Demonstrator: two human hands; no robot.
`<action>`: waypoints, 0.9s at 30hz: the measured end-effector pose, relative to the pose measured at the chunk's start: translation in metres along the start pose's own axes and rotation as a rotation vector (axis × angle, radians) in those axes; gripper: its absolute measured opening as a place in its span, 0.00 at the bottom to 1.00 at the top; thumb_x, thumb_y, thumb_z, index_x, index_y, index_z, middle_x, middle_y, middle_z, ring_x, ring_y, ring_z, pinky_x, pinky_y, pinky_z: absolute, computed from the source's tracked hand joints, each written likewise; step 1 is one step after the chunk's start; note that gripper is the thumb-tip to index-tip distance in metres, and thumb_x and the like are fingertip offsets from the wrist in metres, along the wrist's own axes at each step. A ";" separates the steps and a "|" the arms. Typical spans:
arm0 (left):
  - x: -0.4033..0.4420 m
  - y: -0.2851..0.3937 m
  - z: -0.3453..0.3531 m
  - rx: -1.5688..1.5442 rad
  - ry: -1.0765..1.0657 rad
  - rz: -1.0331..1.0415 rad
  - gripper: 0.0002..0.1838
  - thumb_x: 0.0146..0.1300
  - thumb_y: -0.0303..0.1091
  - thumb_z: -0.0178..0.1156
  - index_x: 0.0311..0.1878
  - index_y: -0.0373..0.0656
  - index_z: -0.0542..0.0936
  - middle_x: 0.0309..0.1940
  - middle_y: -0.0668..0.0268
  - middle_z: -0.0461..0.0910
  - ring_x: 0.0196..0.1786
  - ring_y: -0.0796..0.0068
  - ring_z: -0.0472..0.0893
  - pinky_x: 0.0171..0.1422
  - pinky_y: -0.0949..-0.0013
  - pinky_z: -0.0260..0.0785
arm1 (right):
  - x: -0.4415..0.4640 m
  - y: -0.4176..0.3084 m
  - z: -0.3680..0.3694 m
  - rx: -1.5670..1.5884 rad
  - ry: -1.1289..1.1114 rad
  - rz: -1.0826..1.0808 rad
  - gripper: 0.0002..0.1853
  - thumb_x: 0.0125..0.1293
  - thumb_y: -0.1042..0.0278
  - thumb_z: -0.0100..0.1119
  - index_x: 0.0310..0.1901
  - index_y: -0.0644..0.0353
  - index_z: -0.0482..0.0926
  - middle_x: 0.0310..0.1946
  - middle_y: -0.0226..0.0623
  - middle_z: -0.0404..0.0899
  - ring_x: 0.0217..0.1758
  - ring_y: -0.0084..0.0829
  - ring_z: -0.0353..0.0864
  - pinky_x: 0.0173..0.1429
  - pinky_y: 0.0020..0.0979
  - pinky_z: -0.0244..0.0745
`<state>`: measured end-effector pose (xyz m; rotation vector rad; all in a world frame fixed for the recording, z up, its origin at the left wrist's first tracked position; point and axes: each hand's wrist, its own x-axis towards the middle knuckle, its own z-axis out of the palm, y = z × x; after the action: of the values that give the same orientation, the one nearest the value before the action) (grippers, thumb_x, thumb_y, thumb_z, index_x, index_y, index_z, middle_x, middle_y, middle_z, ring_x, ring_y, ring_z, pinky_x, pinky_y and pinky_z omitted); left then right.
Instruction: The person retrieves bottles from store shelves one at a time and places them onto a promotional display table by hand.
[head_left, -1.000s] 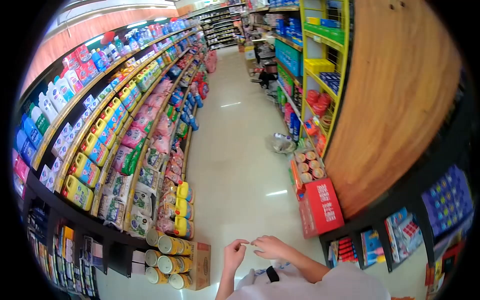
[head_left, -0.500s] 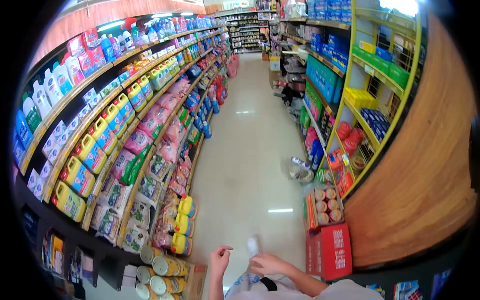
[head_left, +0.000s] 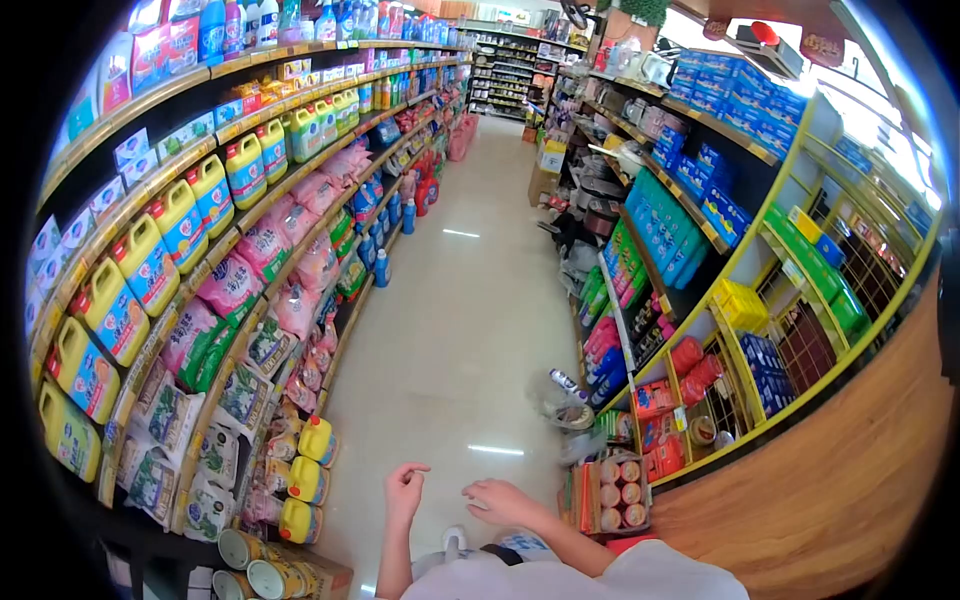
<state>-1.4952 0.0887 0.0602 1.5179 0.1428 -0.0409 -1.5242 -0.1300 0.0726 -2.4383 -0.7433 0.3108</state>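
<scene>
At six o'clock in the aisle, two hands hang apart, touching no goods. The left hand is curled; whether its fingertips press together I cannot tell. The right hand is loosely spread, holding nothing visible. Yellow jugs stand at the left's nine o'clock, pots at the right's three; as far as shows, neither is picked up.
</scene>
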 end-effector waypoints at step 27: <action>0.469 0.023 0.068 0.097 -0.077 0.041 0.11 0.58 0.20 0.52 0.38 0.40 0.84 0.17 0.81 0.64 0.21 0.92 0.59 0.24 0.80 0.48 | 0.412 0.237 -0.170 0.183 0.070 -0.054 0.15 0.61 0.62 0.58 0.45 0.61 0.79 0.41 0.43 0.82 0.45 0.45 0.81 0.51 0.42 0.76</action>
<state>-1.0232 0.0516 0.0301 1.6135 0.0489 -0.0748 -1.0196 -0.1341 0.0509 -2.2418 -0.7169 0.2593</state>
